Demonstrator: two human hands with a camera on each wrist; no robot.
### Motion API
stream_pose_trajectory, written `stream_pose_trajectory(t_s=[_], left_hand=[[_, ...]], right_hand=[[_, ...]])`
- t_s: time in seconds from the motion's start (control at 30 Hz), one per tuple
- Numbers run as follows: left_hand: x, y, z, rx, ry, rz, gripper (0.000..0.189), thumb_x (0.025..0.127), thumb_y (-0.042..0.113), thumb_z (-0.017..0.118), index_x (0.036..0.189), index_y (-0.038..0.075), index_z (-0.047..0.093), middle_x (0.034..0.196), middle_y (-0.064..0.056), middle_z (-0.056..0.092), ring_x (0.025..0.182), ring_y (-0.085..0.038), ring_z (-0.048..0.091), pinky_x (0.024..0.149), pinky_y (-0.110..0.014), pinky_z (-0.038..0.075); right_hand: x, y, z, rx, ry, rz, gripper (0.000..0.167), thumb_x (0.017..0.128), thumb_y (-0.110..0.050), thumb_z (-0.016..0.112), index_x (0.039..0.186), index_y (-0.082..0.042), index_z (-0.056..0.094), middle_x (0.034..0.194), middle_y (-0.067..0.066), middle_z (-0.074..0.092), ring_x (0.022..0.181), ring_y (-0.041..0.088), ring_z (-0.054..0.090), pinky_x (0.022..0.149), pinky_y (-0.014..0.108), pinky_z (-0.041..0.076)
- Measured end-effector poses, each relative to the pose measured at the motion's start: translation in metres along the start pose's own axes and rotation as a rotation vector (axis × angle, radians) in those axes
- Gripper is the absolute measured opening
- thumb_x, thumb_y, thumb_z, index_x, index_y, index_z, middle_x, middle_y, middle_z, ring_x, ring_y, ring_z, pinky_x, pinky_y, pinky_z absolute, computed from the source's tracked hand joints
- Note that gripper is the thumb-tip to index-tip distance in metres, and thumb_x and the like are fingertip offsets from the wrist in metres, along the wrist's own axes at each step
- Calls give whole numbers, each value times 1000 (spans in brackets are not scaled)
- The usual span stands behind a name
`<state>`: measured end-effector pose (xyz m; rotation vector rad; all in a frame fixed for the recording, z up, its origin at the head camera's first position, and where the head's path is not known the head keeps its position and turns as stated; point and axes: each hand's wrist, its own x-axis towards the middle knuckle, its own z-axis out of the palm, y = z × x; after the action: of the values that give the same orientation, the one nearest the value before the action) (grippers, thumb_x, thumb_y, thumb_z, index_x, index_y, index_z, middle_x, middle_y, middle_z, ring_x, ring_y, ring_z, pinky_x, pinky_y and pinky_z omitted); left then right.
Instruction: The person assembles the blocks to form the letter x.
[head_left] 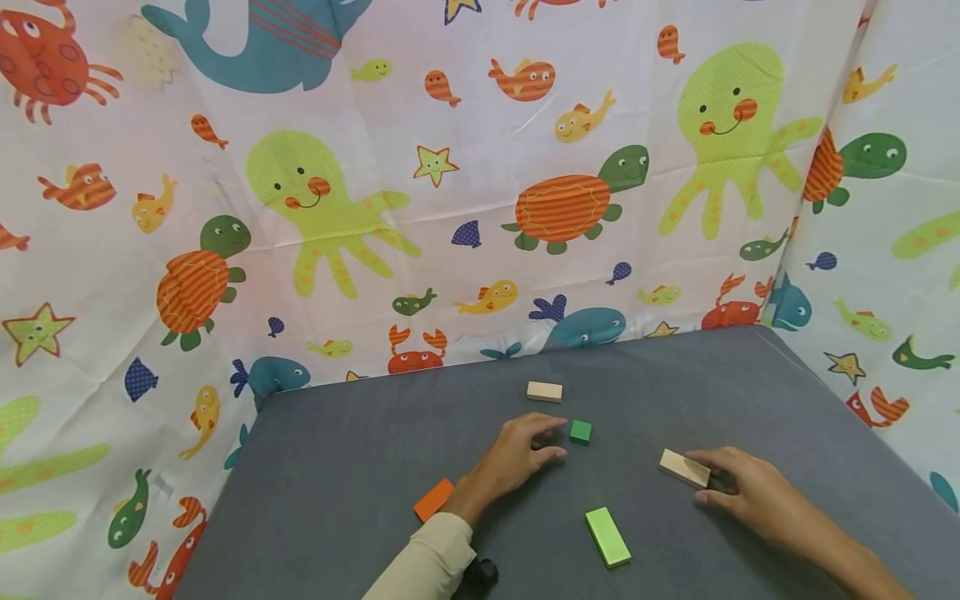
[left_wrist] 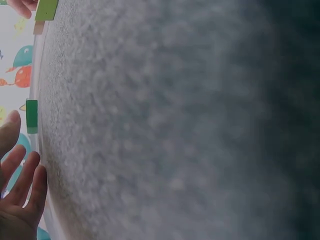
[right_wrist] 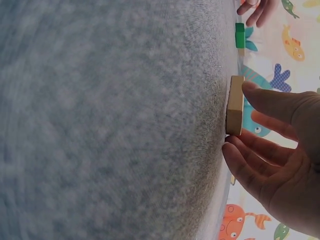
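My left hand point(head_left: 517, 450) reaches over the table with thumb and fingers spread apart, nothing between them. Just beyond its fingertips sits a small green cube point(head_left: 581, 432), also seen past the fingers in the left wrist view. On the right, my right hand point(head_left: 757, 492) pinches one end of a plain wooden block point(head_left: 684, 468) that lies flat. In the right wrist view the thumb is at one corner of this wooden block point(right_wrist: 235, 106) and the fingertips are at its other end. An orange block point(head_left: 433, 500) lies partly hidden behind the left forearm.
A second plain wooden block point(head_left: 544, 392) lies toward the back of the grey table point(head_left: 345, 467). A light green block point(head_left: 607, 537) lies at the front, between the two arms. A curtain point(head_left: 465, 108) printed with sea animals hangs behind the table and along its sides.
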<state>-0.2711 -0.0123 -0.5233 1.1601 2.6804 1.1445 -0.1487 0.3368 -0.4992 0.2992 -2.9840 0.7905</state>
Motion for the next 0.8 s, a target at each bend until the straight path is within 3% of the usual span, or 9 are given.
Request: stream_pose_trajectory(t_s=[0.47,0.8], left_hand=[[13,10,6,44,-73,-10,53,98,24,77,148,12,63,143,-3,65,117,-14,68,99,-25,54],[19,17,12,172,-77,-5,53,97,26,78,147,13,65,145,-1,65,126,-14,65,103,-28,52]], right_hand=[[3,2,-1,13,-34,31,50,84,-25,89,127,-4,74,112,1,72,92,10,60,75,29,54],[7,4,0,20,-46,46,45,86,-20,88,125,-3,75,110,1,73,93,14,62,77,34,56]])
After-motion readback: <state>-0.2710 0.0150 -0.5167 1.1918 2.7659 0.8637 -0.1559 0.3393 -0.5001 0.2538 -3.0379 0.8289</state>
